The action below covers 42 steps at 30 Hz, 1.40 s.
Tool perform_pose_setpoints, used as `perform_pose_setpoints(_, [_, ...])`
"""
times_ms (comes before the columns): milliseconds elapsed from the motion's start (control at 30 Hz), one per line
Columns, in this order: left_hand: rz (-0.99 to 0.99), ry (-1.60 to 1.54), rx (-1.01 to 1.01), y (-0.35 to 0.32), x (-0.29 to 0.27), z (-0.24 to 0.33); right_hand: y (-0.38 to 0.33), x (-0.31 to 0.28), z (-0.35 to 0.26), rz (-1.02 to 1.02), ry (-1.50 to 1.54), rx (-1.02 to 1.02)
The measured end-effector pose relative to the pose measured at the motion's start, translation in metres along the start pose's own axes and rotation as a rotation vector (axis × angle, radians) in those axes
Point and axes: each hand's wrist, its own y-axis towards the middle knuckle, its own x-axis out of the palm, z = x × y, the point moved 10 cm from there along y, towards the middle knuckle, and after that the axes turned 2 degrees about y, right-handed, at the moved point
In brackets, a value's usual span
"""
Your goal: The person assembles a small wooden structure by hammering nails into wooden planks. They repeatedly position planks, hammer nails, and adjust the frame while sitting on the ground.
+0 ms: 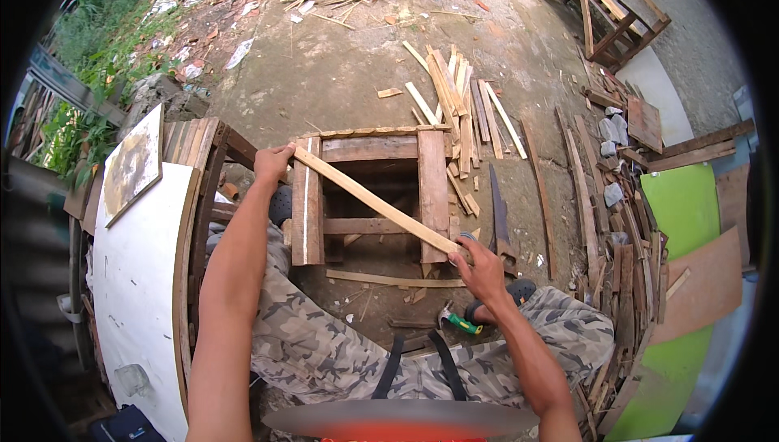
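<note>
Holding that thin slat (375,201) at both ends, your left hand (273,161) and right hand (479,268) are closing their grip snugly; it's looking light, stiff, splintery.

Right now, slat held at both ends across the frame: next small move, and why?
Probably lower and square it. The thin wooden slat runs diagonally across the wooden frame, left hand on the far end, right hand on the near end. Its ends overhang the uprights, and the hammer lies untouched on the ground.

The dirt ground (341,77) carries a wooden frame (373,199), loose slats (458,93), a saw (499,219) and a hammer (454,320).
</note>
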Motion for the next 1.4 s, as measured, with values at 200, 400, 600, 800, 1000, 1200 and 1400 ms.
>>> perform_pose_setpoints(200, [-0.116, -0.211, -0.147, 0.003, 0.009, -0.010, 0.002, 0.001, 0.004, -0.004, 0.006, -0.025])
perform_pose_setpoints(400, [-0.123, -0.228, -0.249, -0.008, 0.005, -0.002, 0.001, 0.006, 0.009, -0.031, 0.026, -0.040])
perform_pose_setpoints(600, [-0.132, -0.212, -0.225, -0.015, 0.004, 0.006, 0.003, 0.006, 0.004, -0.036, -0.015, -0.135])
perform_pose_setpoints(800, [-0.114, -0.219, -0.158, -0.015, 0.007, 0.002, 0.001, 0.000, 0.008, -0.036, 0.071, -0.115])
perform_pose_setpoints(1000, [-0.078, -0.220, -0.165, -0.015, 0.005, 0.001, 0.002, 0.004, 0.018, -0.084, -0.001, -0.078])
perform_pose_setpoints(1200, [-0.069, -0.093, -0.140, -0.013, -0.002, 0.008, 0.000, 0.009, 0.019, -0.120, -0.056, -0.108])
perform_pose_setpoints(1400, [0.083, 0.302, 0.083, -0.014, -0.006, 0.027, 0.002, 0.011, 0.025, -0.182, -0.007, -0.013])
